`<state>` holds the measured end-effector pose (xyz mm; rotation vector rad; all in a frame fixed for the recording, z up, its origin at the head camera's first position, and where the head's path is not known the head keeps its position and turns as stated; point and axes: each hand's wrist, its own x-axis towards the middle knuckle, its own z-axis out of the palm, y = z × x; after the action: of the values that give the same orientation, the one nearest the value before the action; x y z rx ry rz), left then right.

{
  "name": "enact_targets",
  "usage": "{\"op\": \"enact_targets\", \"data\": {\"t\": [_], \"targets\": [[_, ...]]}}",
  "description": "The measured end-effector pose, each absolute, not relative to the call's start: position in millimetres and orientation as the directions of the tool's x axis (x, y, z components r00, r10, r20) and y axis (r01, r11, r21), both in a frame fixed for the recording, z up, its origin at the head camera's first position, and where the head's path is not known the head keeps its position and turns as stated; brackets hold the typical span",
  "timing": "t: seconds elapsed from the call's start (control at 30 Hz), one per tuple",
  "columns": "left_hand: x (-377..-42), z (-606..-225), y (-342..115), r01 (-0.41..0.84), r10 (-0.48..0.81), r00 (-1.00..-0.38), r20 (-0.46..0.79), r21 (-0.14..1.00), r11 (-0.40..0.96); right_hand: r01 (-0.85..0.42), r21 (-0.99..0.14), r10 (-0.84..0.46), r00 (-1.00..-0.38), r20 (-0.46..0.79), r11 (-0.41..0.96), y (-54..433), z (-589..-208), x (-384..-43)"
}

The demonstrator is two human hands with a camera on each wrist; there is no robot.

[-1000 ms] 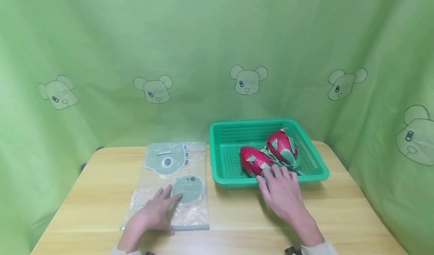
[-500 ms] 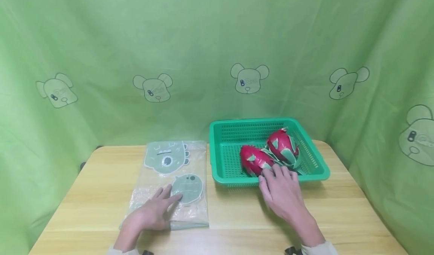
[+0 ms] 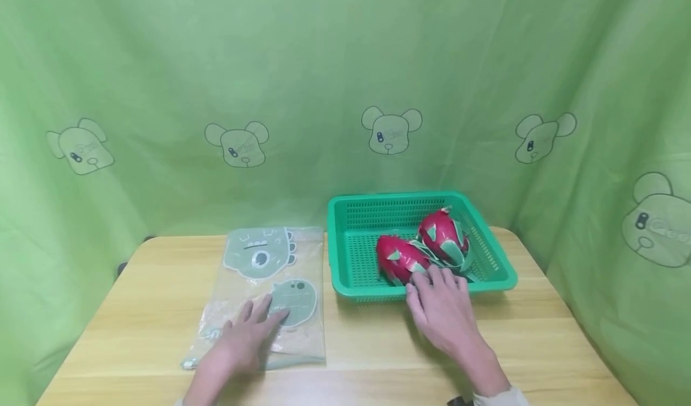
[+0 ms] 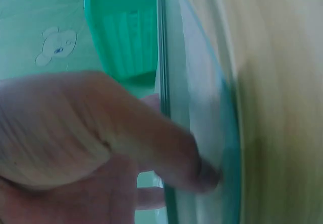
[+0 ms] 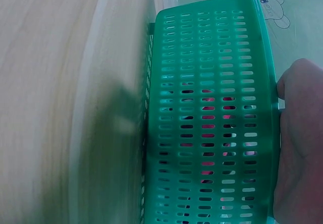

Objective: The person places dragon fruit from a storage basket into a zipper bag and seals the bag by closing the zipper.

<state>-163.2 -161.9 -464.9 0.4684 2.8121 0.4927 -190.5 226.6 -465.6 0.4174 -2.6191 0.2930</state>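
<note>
A clear zip bag (image 3: 302,343) with green cartoon prints lies flat on the table at left. My left hand (image 3: 240,340) has its fingers spread over its lower part. In the left wrist view the thumb (image 4: 186,158) hooks over the bag's zip edge (image 4: 166,82), into a narrow gap between the layers. At right stands a green slotted basket (image 3: 356,289) holding two red dragon fruits (image 3: 398,258) (image 3: 442,235). My right hand (image 3: 445,313) rests on its front rim, fingers bent loosely over it beside the nearer fruit; the fingertips are partly hidden.
The wooden table (image 3: 367,352) bears the bag and basket side by side, a narrow strip apart. A green curtain (image 3: 313,94) with bear-head prints hangs behind the table and at both sides.
The bag's near edge has shifted and lifted slightly at my left hand. My right hand stays at the basket's rim. The head view has moved a little.
</note>
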Motion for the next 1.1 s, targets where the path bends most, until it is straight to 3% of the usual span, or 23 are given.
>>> {"op": "enact_targets", "data": {"t": [0.43,0.9,1.1], "targets": [[-168,-474,-154,0.248,0.308,-0.943,-0.125,0.353,0.902,-0.324,-0.129,-0.232,-0.856,0.461,0.937,229,-464,-189],[-179,-480,-168,0.303,0.281,-0.953,0.113,0.352,0.886,-0.343,-0.147,-0.235,-0.842,0.485,0.928,218,-463,-193],[-182,-486,-164,0.305,0.291,-0.952,0.095,0.353,0.884,-0.339,-0.154,-0.231,-0.85,0.474,0.928,224,-464,-190]]}}
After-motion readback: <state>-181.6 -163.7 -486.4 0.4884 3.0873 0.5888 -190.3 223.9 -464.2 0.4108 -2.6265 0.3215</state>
